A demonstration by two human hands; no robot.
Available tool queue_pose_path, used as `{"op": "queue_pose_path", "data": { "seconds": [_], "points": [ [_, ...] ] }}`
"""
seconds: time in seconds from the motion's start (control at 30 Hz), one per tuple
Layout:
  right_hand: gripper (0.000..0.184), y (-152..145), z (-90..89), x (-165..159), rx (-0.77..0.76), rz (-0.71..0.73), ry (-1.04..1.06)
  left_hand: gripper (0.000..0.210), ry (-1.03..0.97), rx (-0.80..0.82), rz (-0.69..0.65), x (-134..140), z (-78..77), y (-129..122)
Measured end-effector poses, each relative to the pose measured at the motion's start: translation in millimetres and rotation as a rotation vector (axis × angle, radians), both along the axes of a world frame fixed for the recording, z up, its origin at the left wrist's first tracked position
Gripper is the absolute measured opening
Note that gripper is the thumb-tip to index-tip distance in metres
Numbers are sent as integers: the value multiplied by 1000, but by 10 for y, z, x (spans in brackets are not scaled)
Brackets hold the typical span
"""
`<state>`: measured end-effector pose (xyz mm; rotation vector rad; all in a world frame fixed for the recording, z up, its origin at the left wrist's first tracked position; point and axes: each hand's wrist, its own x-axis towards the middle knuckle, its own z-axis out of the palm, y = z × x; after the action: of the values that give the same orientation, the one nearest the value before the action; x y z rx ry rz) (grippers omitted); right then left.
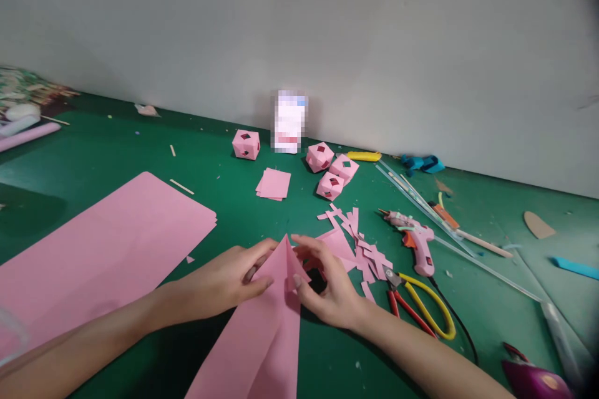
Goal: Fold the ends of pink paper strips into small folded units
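Left fingers (259,288) and right fingers (306,292) pinching smooth pink paper (266,333), creased to a peak, faceted boxes (330,188) beyond

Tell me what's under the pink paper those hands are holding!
Green table shows on both sides of the paper. The paper itself covers what lies straight underneath, so I can't see whether anything is hidden there.

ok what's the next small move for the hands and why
Probably press the bent pink sheet flat along its fold, since the left hand and right hand are at its far end, where it rises to a peak instead of lying flat.
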<state>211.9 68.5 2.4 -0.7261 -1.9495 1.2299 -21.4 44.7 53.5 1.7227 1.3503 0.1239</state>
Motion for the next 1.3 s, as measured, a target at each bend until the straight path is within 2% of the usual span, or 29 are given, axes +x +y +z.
{"op": "queue_pose_path", "data": {
  "seconds": [0.1,0.3,0.4,0.5,0.6,0.7,0.83,0.93,1.0,1.13,1.2,1.3],
  "points": [
    [63,-12,19,-4,45,9,-21,47,51,0,-41,-43,83,-25],
    [73,35,93,12,-24,129,12,70,28,-59,-81,-46,119,-47],
    [60,61,138,16,-12,167,-8,79,-48,-88,-74,-34,64,-23],
    [38,71,140,4,-38,87,-37,81,-59,-81,-41,-50,18,24],
    [13,80,100,-26,-148,0,-78,72,-54,9,16,-81,6,82],
    [9,97,39,-54,-281,-85,-118,56,3,129,81,-93,-23,121],
    [17,114,-25,-57,-378,-150,-140,44,137,360,95,-44,-192,121],
    [17,118,-40,-41,-413,-162,-170,43,165,624,45,27,-408,105],
    [18,120,-42,-34,-417,-162,-204,47,170,728,18,70,-551,96],
    [17,135,-43,-33,-246,-169,-315,56,250,701,-33,108,-724,91],
    [16,147,-45,-32,-152,-164,-380,55,284,681,-26,104,-749,95],
    [18,158,-51,-22,-116,-137,-433,52,305,668,-2,90,-752,103]
  ]
}}
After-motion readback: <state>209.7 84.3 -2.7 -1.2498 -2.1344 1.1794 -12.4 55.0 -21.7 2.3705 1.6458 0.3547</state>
